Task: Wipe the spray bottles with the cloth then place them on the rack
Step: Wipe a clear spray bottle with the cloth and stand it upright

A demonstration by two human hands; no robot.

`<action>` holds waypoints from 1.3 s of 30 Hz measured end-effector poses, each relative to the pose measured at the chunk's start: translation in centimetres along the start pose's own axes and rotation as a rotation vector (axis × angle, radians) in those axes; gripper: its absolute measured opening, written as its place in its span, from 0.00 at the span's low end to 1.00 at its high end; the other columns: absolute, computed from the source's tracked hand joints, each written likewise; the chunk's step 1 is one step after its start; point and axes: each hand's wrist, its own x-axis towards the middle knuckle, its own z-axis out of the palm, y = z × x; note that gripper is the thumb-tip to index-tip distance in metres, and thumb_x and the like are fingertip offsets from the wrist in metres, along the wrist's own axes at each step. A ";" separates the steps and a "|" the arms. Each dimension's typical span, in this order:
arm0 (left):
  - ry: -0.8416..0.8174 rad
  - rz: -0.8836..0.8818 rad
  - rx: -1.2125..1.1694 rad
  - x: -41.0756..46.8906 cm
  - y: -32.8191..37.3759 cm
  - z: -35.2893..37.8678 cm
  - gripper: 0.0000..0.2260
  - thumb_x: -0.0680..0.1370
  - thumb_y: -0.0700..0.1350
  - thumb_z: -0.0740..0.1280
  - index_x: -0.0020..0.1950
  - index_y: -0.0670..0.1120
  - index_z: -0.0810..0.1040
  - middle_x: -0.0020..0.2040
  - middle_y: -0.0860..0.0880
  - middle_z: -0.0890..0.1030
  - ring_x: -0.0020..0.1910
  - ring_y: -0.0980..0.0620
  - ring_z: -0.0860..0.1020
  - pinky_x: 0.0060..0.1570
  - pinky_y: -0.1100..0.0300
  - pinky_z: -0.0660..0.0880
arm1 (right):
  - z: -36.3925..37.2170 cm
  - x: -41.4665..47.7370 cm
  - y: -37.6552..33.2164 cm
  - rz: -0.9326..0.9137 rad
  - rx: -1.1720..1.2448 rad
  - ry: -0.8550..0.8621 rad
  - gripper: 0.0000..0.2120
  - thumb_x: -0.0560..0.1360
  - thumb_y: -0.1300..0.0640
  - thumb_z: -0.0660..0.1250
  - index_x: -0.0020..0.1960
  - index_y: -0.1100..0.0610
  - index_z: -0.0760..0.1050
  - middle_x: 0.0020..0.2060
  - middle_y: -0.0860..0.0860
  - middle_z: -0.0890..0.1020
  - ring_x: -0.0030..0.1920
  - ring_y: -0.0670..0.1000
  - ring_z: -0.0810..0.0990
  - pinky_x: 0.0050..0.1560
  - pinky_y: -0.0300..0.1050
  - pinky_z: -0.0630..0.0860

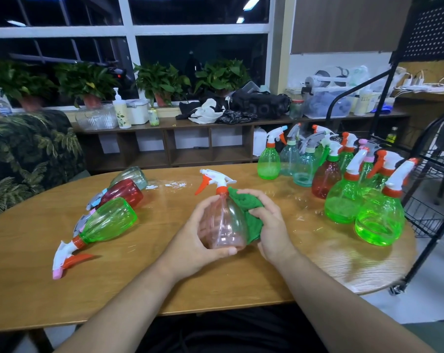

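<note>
Two hands engaged: left hand (198, 240) grips pink bottle (224, 222), right hand (270, 222) clutches green cloth (244, 203) against it; hard rubbing could slip it onto the table (165, 289).

rack (431, 171) cut off at right edge, green cloth (244, 203) partly hidden under right hand (272, 225) and behind pink bottle (223, 225)

This looks like an office workroom: a wide dark window (200, 49) with 4 potted plants (160, 80) on its sill, a low cubby shelf (188, 149) piled with bags (261, 104) and a storage bin (328, 105), power strips (419, 87) on a side desk (424, 96), a pegboard (434, 29), a wire rack (434, 197) beside the wooden surface (165, 276).
</note>
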 end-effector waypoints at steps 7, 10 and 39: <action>0.027 -0.010 0.128 0.4 -0.7 -0.3 0.50 0.66 0.50 0.88 0.81 0.63 0.64 0.75 0.59 0.75 0.72 0.53 0.77 0.72 0.47 0.75 | 0.1 -0.4 0.4 -0.136 -0.179 -0.102 0.17 0.80 0.65 0.60 0.64 0.62 0.81 0.69 0.54 0.82 0.73 0.56 0.77 0.76 0.54 0.72; 0.052 0.012 0.141 0.5 -1.0 -0.2 0.51 0.67 0.51 0.88 0.82 0.63 0.63 0.78 0.59 0.72 0.74 0.54 0.76 0.72 0.48 0.76 | 0.6 -0.5 0.3 -0.151 -0.264 -0.085 0.12 0.84 0.59 0.65 0.63 0.60 0.83 0.69 0.50 0.82 0.74 0.53 0.77 0.77 0.53 0.71; 0.097 0.085 0.131 -0.2 0.6 0.3 0.49 0.64 0.48 0.89 0.80 0.61 0.68 0.75 0.58 0.71 0.72 0.51 0.76 0.68 0.53 0.79 | 0.6 -0.5 -0.5 -0.037 -0.066 -0.050 0.14 0.84 0.59 0.66 0.68 0.55 0.80 0.67 0.55 0.83 0.70 0.61 0.80 0.72 0.64 0.75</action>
